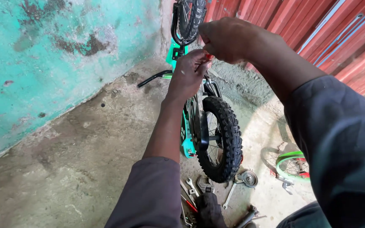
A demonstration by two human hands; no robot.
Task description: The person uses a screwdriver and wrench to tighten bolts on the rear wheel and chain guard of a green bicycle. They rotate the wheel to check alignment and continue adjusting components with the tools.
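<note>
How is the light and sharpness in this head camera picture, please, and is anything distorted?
Head view: soft daylight, with sun on the concrete floor right of the rear wheel; the near sleeves are dark and wide-angle stretched; both hands, left hand and right hand, look fairly sharp.

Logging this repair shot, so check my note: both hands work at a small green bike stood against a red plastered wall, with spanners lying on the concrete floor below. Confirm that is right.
Not quite. In the head view the plastered wall is turquoise, not red. The rest stands: the left hand and right hand work at the small green bike, and spanners lie on the concrete floor.
</note>
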